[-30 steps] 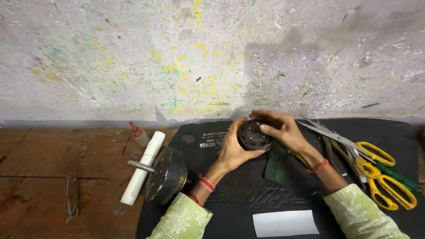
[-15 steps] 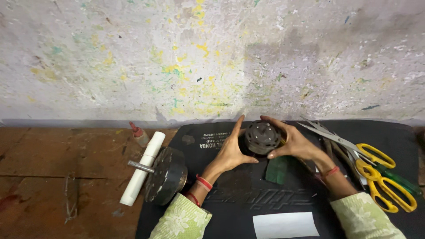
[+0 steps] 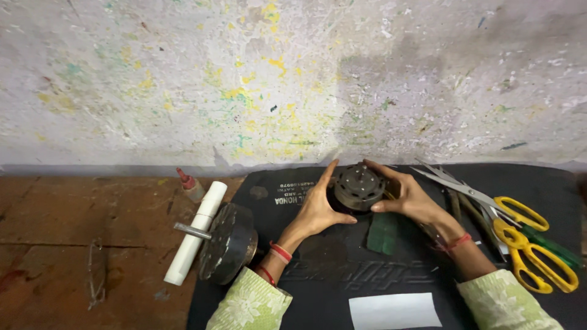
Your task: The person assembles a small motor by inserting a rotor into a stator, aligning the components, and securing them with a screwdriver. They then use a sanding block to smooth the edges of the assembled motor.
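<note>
Hands (image 3: 318, 208) (image 3: 406, 197) cupping motor drum (image 3: 359, 186) — upright.

A rough repair workshop: paint-spattered wall (image 3: 244, 79), worn wooden floor (image 3: 73, 220), black mat (image 3: 342, 269) strewn with scissors (image 3: 520, 235), motor (image 3: 226, 244), white pipe (image 3: 195, 232).

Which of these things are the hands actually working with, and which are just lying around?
In hand:
round dark metal part, held between the left hand and right hand

Lying about:
yellow-handled scissors
white tube
dark disc with a shaft
green piece
white paper
small red-tipped bottle
</note>
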